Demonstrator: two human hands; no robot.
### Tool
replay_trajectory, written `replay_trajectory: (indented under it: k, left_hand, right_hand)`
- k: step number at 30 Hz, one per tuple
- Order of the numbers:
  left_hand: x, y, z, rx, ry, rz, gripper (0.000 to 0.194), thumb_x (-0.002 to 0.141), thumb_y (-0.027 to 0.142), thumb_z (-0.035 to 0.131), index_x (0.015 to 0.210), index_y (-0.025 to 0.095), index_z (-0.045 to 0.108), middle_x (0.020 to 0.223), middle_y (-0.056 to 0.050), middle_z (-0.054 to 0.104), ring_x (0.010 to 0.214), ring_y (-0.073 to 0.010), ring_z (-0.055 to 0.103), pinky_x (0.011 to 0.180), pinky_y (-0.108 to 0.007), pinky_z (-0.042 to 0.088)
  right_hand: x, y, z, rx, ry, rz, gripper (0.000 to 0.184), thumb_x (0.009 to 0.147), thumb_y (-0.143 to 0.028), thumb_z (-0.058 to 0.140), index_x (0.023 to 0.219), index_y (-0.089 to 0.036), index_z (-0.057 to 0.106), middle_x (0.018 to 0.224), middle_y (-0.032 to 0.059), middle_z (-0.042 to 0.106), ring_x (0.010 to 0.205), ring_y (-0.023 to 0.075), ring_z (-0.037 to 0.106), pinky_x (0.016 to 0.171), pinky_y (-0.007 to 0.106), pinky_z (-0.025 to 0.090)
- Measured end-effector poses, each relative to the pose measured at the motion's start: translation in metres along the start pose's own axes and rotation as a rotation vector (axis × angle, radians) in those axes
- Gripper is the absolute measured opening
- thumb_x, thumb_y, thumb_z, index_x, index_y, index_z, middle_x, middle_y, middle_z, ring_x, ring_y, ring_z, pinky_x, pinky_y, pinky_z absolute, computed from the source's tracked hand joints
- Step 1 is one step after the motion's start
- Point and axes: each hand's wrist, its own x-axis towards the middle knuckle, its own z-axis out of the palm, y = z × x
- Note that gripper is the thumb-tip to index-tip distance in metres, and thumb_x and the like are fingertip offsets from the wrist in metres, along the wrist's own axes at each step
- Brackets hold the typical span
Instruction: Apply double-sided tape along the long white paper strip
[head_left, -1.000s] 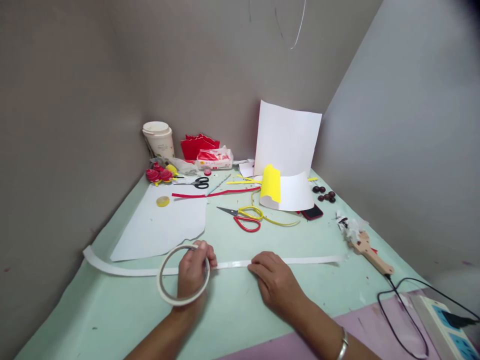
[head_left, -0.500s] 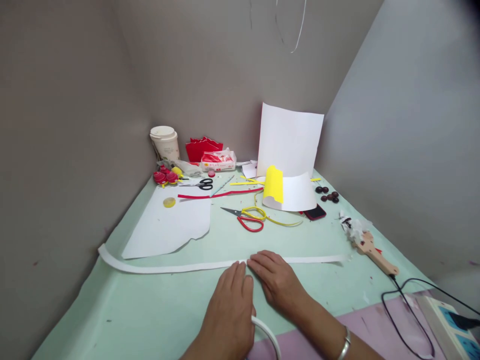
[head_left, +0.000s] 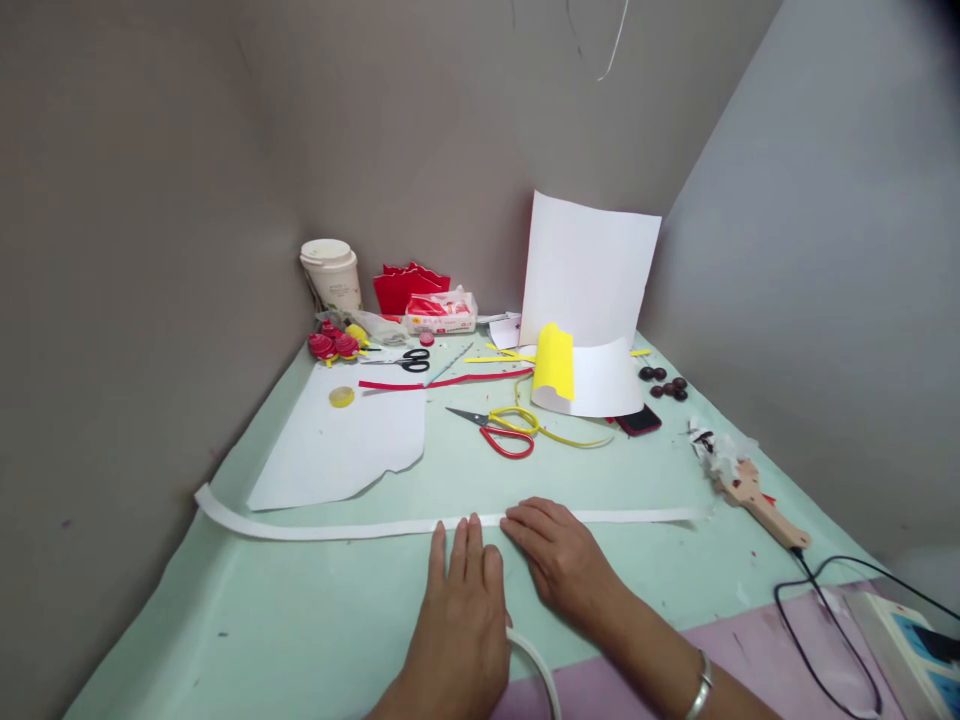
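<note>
A long white paper strip lies across the pale green table, curving up at its left end. My left hand lies flat, fingers stretched out, with the fingertips touching the strip near its middle. A white tape roll is looped round that hand's wrist side and shows just to its right. My right hand rests palm down beside it, its fingers pressing on the strip.
Farther back lie red-and-yellow scissors, black scissors, a torn white sheet, a small yellow tape roll, a curled yellow-and-white sheet, a phone, and a paper cup. A wooden-handled tool, cable and power strip sit at right.
My left hand, holding the tape roll over the strip at left, has moved right beside my right hand and flattened; the roll now hangs by its wrist. The camera shifted slightly.
</note>
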Motion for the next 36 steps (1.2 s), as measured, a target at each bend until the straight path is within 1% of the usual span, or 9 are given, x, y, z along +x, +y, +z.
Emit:
replay_trajectory:
  k: [4,7,12,17,22,26,30,36]
  left_hand:
    - [-0.001,0.001,-0.002,0.068,0.076,-0.015,0.03,0.076,0.018,0.05,0.1,0.007,0.066,0.119,-0.024,0.064,0.122,-0.0348,0.052,0.111,-0.057,0.015]
    - [-0.001,0.001,-0.003,0.094,0.088,-0.029,0.03,0.075,0.016,0.05,0.097,0.007,0.067,0.115,-0.023,0.066,0.12,-0.0357,0.053,0.11,-0.059,0.013]
    - [-0.001,-0.001,-0.006,0.094,0.056,-0.072,0.03,0.073,0.015,0.05,0.096,0.008,0.068,0.116,-0.024,0.066,0.119,-0.0354,0.054,0.107,-0.059,0.018]
    - [-0.001,-0.004,-0.006,0.083,0.046,-0.098,0.03,0.073,0.014,0.05,0.097,0.01,0.069,0.118,-0.023,0.065,0.119,-0.0345,0.053,0.104,-0.06,0.025]
    - [-0.001,-0.006,-0.009,0.083,0.0,-0.114,0.033,0.073,0.013,0.051,0.101,0.008,0.069,0.12,-0.025,0.063,0.12,-0.0365,0.052,0.102,-0.062,0.029]
    - [-0.003,-0.006,-0.011,0.099,-0.051,-0.151,0.036,0.075,0.016,0.052,0.106,0.005,0.068,0.125,-0.028,0.059,0.12,-0.0392,0.052,0.101,-0.061,0.033]
    - [-0.005,-0.008,-0.01,0.116,-0.088,-0.171,0.035,0.077,0.015,0.051,0.105,0.004,0.068,0.125,-0.029,0.058,0.12,-0.0405,0.053,0.101,-0.06,0.032]
    - [-0.005,-0.011,-0.011,0.151,-0.129,-0.2,0.032,0.077,0.013,0.052,0.102,0.004,0.069,0.125,-0.028,0.059,0.121,-0.04,0.052,0.104,-0.059,0.027]
  right_hand:
    - [-0.001,0.0,0.0,0.007,0.002,0.003,0.042,0.083,0.001,0.046,0.119,-0.015,0.06,0.112,0.01,0.066,0.105,0.0238,0.055,0.088,0.041,0.051]
    - [-0.001,0.0,0.0,0.02,0.007,0.003,0.042,0.083,0.001,0.046,0.119,-0.015,0.06,0.111,0.0108,0.065,0.103,0.0234,0.056,0.087,0.041,0.051]
    - [-0.001,0.0,0.0,0.041,-0.021,0.017,0.041,0.084,0.001,0.046,0.119,-0.015,0.06,0.11,0.0112,0.065,0.1,0.023,0.057,0.084,0.04,0.051]
    - [-0.002,0.001,0.0,0.051,-0.014,0.021,0.043,0.083,0.002,0.045,0.119,-0.015,0.059,0.11,0.0113,0.065,0.1,0.023,0.056,0.084,0.041,0.051]
    - [-0.001,0.001,-0.002,0.057,-0.009,0.017,0.041,0.084,0.001,0.046,0.118,-0.015,0.06,0.109,0.0117,0.065,0.098,0.0233,0.056,0.083,0.042,0.052]
    - [0.0,-0.001,-0.003,0.055,0.011,0.019,0.038,0.085,0.0,0.046,0.116,-0.015,0.061,0.107,0.0116,0.066,0.099,0.0233,0.057,0.083,0.041,0.052]
    - [0.0,-0.001,-0.002,0.051,0.026,0.016,0.038,0.085,0.0,0.046,0.116,-0.015,0.062,0.107,0.0117,0.066,0.099,0.0235,0.057,0.084,0.042,0.052]
    - [-0.001,0.0,-0.001,0.053,0.033,0.037,0.039,0.084,0.0,0.045,0.116,-0.016,0.062,0.107,0.0114,0.066,0.099,0.0231,0.058,0.085,0.043,0.053]
